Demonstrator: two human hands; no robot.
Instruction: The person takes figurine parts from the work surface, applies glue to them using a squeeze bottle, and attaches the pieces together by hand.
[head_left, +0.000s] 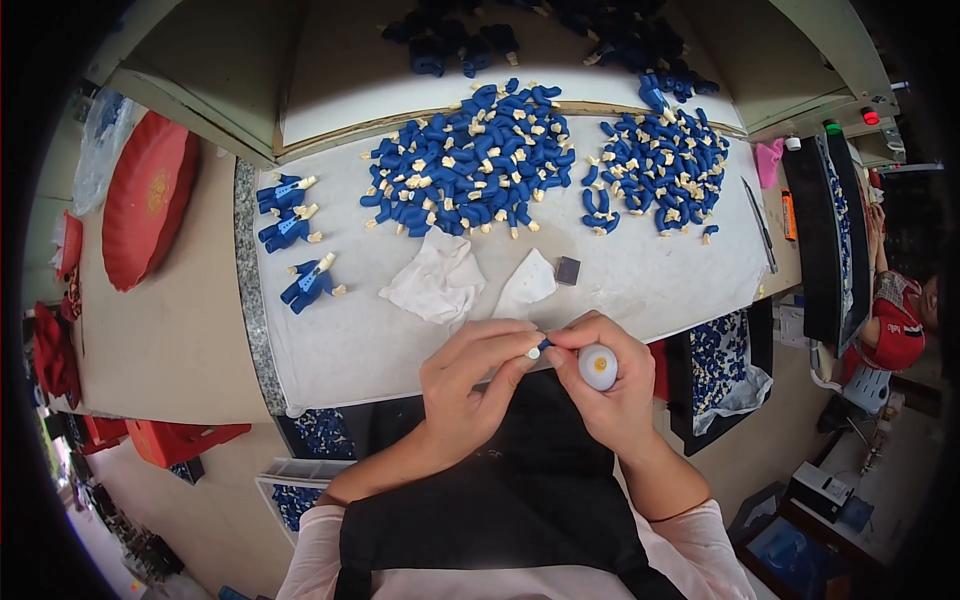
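Observation:
Both of my hands meet just past the table's front edge. Between the fingers of my left hand (pixel 472 378) is a small blue figurine arm (pixel 543 345) with a pale end. My right hand (pixel 618 385) is closed around a small whitish bottle (pixel 598 367), its rounded end with a yellow spot showing. The right fingertips come close to the blue piece; whether they touch it, I cannot tell. Beyond the hands lie a crumpled white cloth (pixel 440 275), a folded white cloth (pixel 527 283) and a small dark block (pixel 568 271).
Blue figurine arms form a large pile (pixel 470 160) and a smaller pile (pixel 665 165). Three blue figurine bodies (pixel 306 284) stand or lie at left. A red tray (pixel 150 200) is far left. At right are a thin dark tool (pixel 760 225), an orange object (pixel 788 215) and a co-worker (pixel 895 320).

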